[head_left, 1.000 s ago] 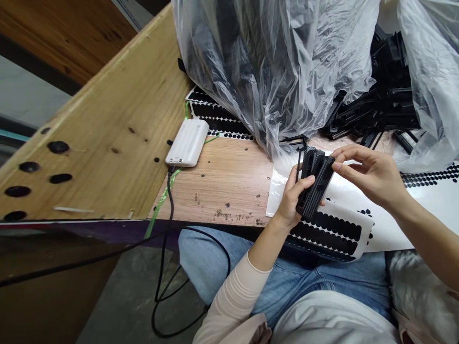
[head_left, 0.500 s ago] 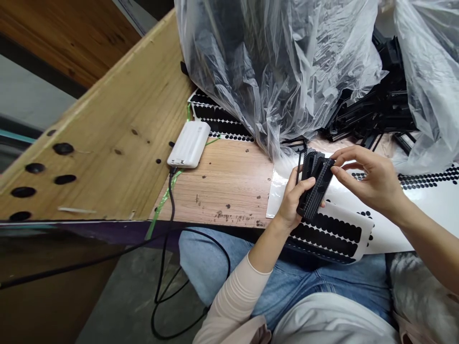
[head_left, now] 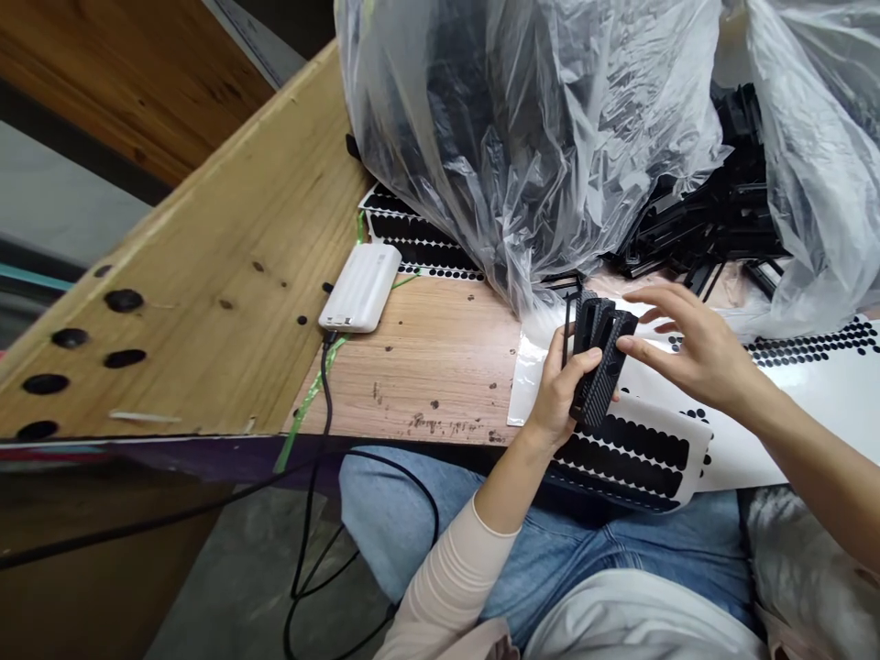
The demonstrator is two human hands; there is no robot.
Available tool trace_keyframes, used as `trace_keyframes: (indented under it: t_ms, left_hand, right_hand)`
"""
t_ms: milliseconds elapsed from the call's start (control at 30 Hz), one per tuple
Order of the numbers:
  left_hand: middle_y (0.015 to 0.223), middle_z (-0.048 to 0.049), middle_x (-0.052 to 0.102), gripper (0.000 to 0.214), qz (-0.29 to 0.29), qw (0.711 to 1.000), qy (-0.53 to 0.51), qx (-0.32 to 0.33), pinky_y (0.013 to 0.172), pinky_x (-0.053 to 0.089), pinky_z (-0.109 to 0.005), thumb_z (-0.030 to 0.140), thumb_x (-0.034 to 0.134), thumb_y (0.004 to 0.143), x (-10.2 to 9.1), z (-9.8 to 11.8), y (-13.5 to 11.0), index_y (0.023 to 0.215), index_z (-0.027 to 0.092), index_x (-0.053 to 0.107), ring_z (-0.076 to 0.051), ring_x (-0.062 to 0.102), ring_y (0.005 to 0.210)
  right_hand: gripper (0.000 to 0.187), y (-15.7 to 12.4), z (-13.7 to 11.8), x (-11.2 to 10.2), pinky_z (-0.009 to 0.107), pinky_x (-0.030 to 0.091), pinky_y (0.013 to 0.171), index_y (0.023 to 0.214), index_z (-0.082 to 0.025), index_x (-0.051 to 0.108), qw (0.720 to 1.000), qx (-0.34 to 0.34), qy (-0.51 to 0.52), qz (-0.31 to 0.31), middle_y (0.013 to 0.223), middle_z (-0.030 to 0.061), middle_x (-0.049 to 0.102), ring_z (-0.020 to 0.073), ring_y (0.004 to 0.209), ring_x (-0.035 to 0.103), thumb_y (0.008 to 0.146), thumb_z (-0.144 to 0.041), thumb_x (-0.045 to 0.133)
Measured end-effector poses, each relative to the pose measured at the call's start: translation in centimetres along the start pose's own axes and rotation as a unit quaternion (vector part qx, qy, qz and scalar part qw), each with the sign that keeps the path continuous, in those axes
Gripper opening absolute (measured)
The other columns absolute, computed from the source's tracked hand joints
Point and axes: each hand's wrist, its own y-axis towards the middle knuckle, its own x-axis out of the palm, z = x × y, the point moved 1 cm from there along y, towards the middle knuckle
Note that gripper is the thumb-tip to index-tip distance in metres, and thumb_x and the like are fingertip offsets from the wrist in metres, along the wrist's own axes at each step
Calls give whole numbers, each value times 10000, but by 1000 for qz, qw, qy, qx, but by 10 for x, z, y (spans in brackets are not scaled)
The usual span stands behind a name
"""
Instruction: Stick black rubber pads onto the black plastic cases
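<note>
My left hand [head_left: 551, 394] is wrapped around black plastic parts [head_left: 602, 371] with a carbon-fibre-like pattern, held tilted above the table. They look like several narrow pieces side by side, though I cannot make out how many. Against their upper right edge rests the thumb of my right hand [head_left: 705, 353], its other fingers spread and raised, with nothing visible in them. Below the parts, a white sheet with rows of black round stickers [head_left: 636, 445] curls over the table's front edge. Dark round spots show on the parts' face; whether they are stickers is unclear.
Clear plastic bags [head_left: 550, 137] cover the back, with a heap of black plastic parts [head_left: 715, 220] between them. A white power bank [head_left: 361, 289] with a black cable [head_left: 328, 394] lies at left beside a wooden panel [head_left: 226, 266]. More sticker sheets [head_left: 818, 367] lie at right.
My right hand's fingers have spread and lifted away from the parts' upper edge, leaving the thumb against it. My left hand keeps its hold. The view has shifted slightly.
</note>
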Motion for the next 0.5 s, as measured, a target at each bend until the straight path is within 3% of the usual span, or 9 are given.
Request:
trace_keyframes:
  t_ms: [33, 100, 200, 300, 400, 500]
  left_hand:
    - [842, 29, 705, 506, 1, 1000, 2, 1, 495, 534, -234, 455, 781, 886, 0, 0, 0, 1240, 257, 479, -152, 686, 541]
    - [864, 28, 704, 506, -2, 1000, 4, 2, 500, 539, -245, 458, 794, 880, -1, 0, 0, 1224, 259, 481, -153, 689, 545]
    - [864, 28, 695, 526, -4, 1000, -3, 4, 511, 534, -247, 490, 811, 879, -2, 0, 1, 1221, 253, 490, -150, 689, 555]
    - [868, 21, 684, 574, 12, 1000, -14, 1, 551, 545, -249, 579, 840, 872, -3, 2, 1, 1191, 230, 517, -149, 710, 606]
    - [943, 6, 705, 655, 27, 999, -22, -5, 619, 584, -273, 565, 924, 805, -2, 3, 2, 1199, 223, 527, -149, 726, 663]
    - [1083, -31, 751, 686, 28, 999, -34, -3, 648, 605, -281, 473, 953, 789, -1, 3, 2, 1264, 240, 516, -142, 732, 696]
  right_hand:
    - [478, 3, 6, 0, 470, 661, 855, 1328, -242, 734, 999, 36, 26, -13, 1350, 139, 747, 313, 1078, 766, 1002, -590, 721]
    - [408, 12, 24, 0, 483, 643, 877, 1235, -240, 770, 995, 102, 0, 21, 1240, 129, 794, 308, 1023, 765, 1044, -577, 643]
    - [358, 26, 63, -4, 583, 560, 1008, 1144, -179, 753, 960, 187, -183, 102, 1190, 197, 789, 404, 1155, 702, 1006, -496, 662]
    - [413, 32, 96, -10, 610, 528, 1017, 1164, -144, 700, 924, 267, -260, 86, 1148, 226, 775, 477, 1248, 634, 872, -429, 768]
    - [333, 23, 106, -21, 552, 556, 959, 1094, -198, 673, 929, 306, -168, 119, 985, 126, 775, 370, 1011, 712, 826, -372, 765]
    - [386, 5, 93, -34, 512, 602, 915, 1121, -244, 668, 937, 299, 31, 175, 836, 24, 728, 278, 821, 717, 795, -392, 813]
